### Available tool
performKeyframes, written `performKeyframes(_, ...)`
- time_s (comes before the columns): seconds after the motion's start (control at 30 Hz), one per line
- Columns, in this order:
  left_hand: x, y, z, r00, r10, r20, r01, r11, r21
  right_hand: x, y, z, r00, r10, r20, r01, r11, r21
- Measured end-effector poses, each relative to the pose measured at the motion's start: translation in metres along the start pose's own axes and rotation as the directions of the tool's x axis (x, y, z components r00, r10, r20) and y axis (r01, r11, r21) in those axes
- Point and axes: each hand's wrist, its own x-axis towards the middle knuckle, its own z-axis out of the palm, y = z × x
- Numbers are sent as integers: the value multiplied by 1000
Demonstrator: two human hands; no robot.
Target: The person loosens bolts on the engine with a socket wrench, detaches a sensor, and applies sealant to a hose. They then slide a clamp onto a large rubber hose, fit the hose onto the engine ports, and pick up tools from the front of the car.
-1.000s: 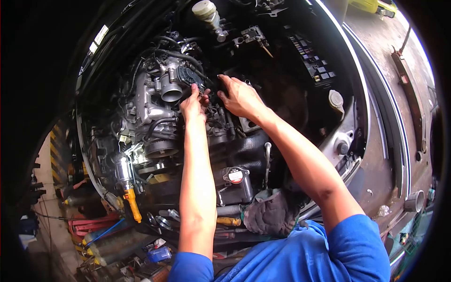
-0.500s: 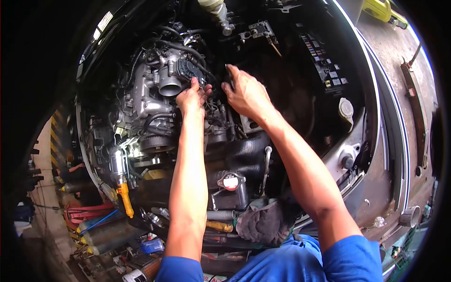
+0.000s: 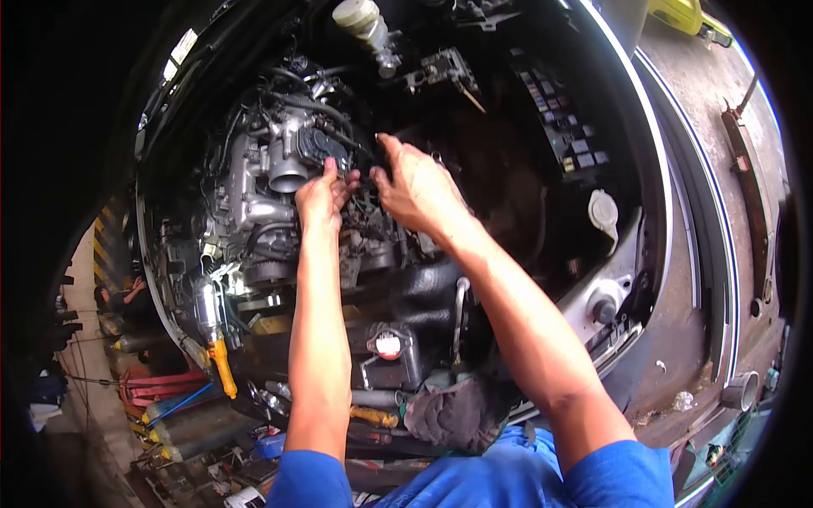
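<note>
In the head view, my left hand [image 3: 322, 201] is beside the silver throttle body [image 3: 289, 174] on the engine. Its thumb is up against the lower edge of the black round cover [image 3: 322, 147], and its fingers are apart and half bent. My right hand [image 3: 417, 186] hovers to the right of it, palm down, above dark hoses and brackets. Its index finger points forward and stands apart from the thumb; the other fingers are tucked underneath. I see nothing held in either hand. The silver intake manifold [image 3: 246, 182] lies left of the throttle body.
A work lamp with an orange handle [image 3: 222, 368] hangs at the left. Nearer me are a radiator cap [image 3: 388, 345] and a grey cloth [image 3: 457, 412]. A fuse box [image 3: 555, 114], a white reservoir cap [image 3: 602, 209] and the fender edge lie right. Another person's arm [image 3: 133, 292] shows far left.
The view has shifted, so engine and hands appear further left and slightly lower. My left hand keeps its place by the throttle body; my right hand is slightly closer to it.
</note>
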Motion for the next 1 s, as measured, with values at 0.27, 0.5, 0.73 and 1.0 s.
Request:
performKeyframes(0.27, -39, 28, -7, 988, -32, 154, -26, 933, 358, 9, 12, -8, 998, 64, 18, -64, 998, -28)
performKeyframes(0.5, -293, 145, -144, 893, 287, 347, -441, 717, 539, 33, 46, -10, 966, -238, -98, 237, 971, -22)
performKeyframes(0.73, -443, 88, -355, 937, 285, -201, -86, 749, 657, -32, -21, -31, 989, -148, 7, 132, 899, 417)
performKeyframes(1.0, -458, -29, -335, 891, 393, -228, -134, 708, 694, -161, -69, -49, 974, -184, 129, 124, 918, 376)
